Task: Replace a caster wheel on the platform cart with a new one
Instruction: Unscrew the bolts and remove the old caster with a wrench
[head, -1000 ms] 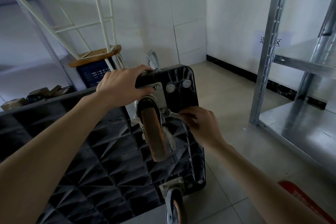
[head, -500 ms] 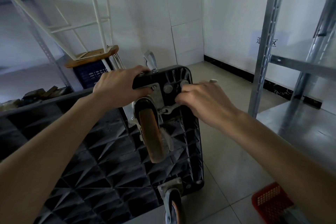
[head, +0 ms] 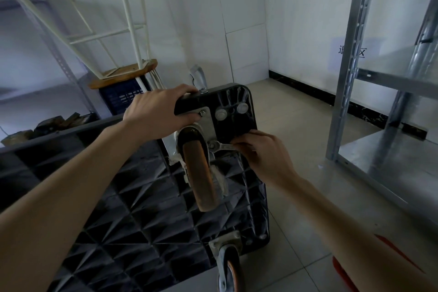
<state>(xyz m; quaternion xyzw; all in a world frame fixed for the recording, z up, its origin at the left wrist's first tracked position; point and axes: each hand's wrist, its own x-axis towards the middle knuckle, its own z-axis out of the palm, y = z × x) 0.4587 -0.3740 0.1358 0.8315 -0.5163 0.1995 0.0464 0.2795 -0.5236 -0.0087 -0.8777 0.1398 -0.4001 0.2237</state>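
The cart (head: 147, 208) sat flipped on its side, underside facing me. The worn wheel (head: 201, 173) stuck out toward me. Left hand (head: 158, 114) gripped the cart's top edge; right hand (head: 260, 154) pinched a wrench (head: 220, 147) pointing sideways at the wheel's plate.

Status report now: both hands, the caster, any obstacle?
Left hand grips cart edge. Right hand holds wrench on caster plate bolt. Worn caster not yet removed. No obstacle seen.
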